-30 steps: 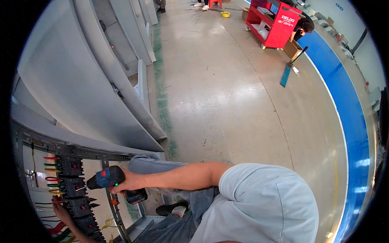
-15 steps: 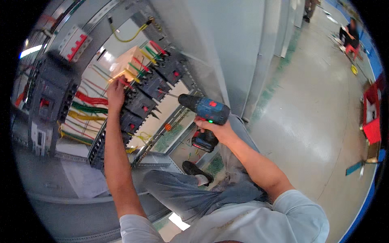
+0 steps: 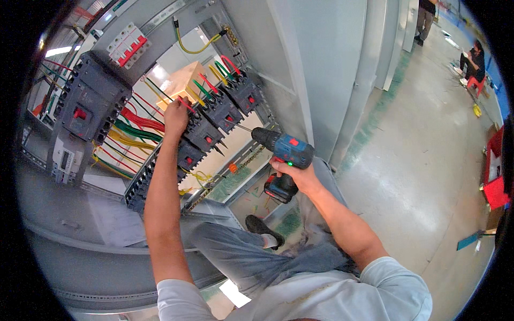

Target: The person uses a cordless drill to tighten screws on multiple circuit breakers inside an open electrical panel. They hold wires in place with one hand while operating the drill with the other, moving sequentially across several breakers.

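My right hand (image 3: 295, 173) is wrapped round the handle of a blue-and-black cordless drill (image 3: 284, 145), a small green light glowing on it. Its long thin bit (image 3: 238, 125) points left, toward a row of dark circuit breakers (image 3: 206, 138) with red switches; whether the tip touches one I cannot tell. At the upper edge of this row, my left hand (image 3: 175, 119) pinches the end of a red wire (image 3: 186, 105). Yellow, green and red wires (image 3: 206, 88) enter the breakers beside it. Bundled red, green and yellow wires (image 3: 136, 134) run left of my left forearm.
A large breaker (image 3: 88, 99) and a small red-and-white breaker (image 3: 128, 45) sit at the upper left. Behind the row stands a cardboard box (image 3: 184, 77). Grey cabinet panels (image 3: 321, 64) rise on the right. Two people are farther off, one seated on a red stool (image 3: 475, 84).
The whole view has shifted, so the cabinet and breakers appear farther right. Both hands keep their grips, the left on the red wire and the right on the drill.
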The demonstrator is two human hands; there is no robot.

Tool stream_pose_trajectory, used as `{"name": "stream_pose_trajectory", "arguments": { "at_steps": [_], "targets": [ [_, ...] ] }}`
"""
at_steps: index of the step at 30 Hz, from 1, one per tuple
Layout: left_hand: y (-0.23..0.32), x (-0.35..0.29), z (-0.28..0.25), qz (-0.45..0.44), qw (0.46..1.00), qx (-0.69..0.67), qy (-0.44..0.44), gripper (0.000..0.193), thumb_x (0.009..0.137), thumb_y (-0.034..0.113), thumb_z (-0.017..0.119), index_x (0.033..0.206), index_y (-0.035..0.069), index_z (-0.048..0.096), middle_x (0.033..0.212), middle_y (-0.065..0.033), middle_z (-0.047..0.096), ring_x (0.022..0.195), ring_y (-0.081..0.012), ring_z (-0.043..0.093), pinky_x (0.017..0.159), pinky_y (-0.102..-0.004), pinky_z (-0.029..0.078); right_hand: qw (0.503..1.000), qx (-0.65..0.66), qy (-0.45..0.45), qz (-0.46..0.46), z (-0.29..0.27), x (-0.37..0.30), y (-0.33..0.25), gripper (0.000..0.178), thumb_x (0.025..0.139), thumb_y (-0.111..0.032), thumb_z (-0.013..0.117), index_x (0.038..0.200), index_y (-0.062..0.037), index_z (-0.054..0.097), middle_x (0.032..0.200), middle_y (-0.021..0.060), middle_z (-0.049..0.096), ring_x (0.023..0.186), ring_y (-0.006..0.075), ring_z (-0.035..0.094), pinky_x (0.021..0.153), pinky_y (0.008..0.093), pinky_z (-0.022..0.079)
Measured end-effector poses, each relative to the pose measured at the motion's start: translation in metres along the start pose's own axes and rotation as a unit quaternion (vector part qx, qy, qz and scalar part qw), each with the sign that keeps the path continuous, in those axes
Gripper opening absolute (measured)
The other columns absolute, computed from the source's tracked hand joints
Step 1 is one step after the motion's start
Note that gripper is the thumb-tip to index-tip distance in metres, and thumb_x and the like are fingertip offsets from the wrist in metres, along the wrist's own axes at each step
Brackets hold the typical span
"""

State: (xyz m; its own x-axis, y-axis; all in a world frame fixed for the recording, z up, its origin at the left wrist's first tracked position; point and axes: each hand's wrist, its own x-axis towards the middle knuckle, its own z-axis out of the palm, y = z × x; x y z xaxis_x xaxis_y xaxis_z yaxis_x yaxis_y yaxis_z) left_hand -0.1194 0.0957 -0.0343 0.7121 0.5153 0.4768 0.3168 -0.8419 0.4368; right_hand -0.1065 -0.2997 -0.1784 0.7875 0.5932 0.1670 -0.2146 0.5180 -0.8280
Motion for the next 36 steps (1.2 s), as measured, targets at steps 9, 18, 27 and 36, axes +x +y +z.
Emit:
{"name": "stream_pose_trajectory", "arguments": {
  "at_steps": [9, 18, 27, 36],
  "targets": [
    [0.021, 0.016, -0.041, 0.058, 0.994, -0.074, -0.047, 0.037, 0.099, 0.018, 0.054, 0.124, -0.006, 0.069, 0.113, -0.0189, 0.075, 0.104, -0.0249, 0.071, 0.093, -0.0369, 0.052, 0.999, 0.002, 0.009, 0.041, -0.011, 0.001, 0.002, 0.023, 0.086, -0.013, 0.083, 0.106, -0.0054, 0.073, 0.093, 0.0004, 0.074, 0.077, 0.0106, 0.068, 0.074, 0.0309, 0.057],
    [0.079, 0.123, -0.021, -0.181, 0.868, -0.097, -0.452, 0.072, 0.103, 0.059, 0.050, 0.151, 0.005, 0.047, 0.137, -0.0142, 0.062, 0.116, -0.0306, 0.067, 0.103, -0.0428, 0.051, 0.999, -0.014, -0.009, 0.043, -0.013, 0.006, -0.011, 0.024, 0.087, -0.016, 0.082, 0.105, -0.0047, 0.071, 0.091, 0.0011, 0.072, 0.079, 0.0113, 0.068, 0.071, 0.0310, 0.056],
    [0.040, 0.153, 0.031, -0.247, 0.825, -0.149, -0.487, 0.058, 0.098, 0.057, 0.060, 0.140, 0.017, 0.059, 0.108, -0.0042, 0.072, 0.093, -0.0162, 0.068, 0.082, -0.0330, 0.056, 0.996, -0.013, -0.011, 0.090, -0.030, 0.017, -0.009, 0.037, 0.084, -0.009, 0.083, 0.119, -0.0040, 0.070, 0.104, 0.0054, 0.076, 0.091, 0.0132, 0.072, 0.081, 0.0319, 0.059],
    [0.003, 0.176, 0.046, 0.253, 0.784, 0.011, -0.567, 0.039, 0.083, 0.023, 0.074, 0.117, 0.006, 0.072, 0.105, -0.0080, 0.074, 0.093, -0.0217, 0.068, 0.084, -0.0350, 0.055, 0.996, -0.040, -0.041, 0.073, -0.032, 0.016, -0.010, 0.033, 0.084, -0.011, 0.085, 0.112, -0.0035, 0.070, 0.099, 0.0042, 0.075, 0.089, 0.0132, 0.071, 0.084, 0.0329, 0.058]
  ]
}}
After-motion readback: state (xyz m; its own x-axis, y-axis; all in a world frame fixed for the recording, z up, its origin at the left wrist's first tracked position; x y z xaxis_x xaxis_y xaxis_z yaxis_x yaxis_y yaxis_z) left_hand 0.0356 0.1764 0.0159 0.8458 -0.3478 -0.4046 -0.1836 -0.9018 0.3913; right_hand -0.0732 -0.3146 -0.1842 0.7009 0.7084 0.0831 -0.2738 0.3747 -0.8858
